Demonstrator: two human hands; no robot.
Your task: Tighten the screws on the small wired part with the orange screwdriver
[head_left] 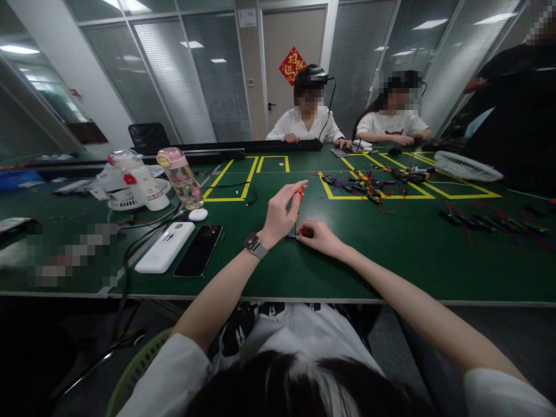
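At frame centre, the left hand (278, 215) pinches a small orange tool (299, 197) upright between thumb and forefinger, while the right hand (319, 236) presses its fingers together on a dark connector (295, 235) lying on the green bench (391, 255). The connector appears light, rigid and small, best pinned at its ends; wire bundles (369, 185) lie beyond, upper right of centre.
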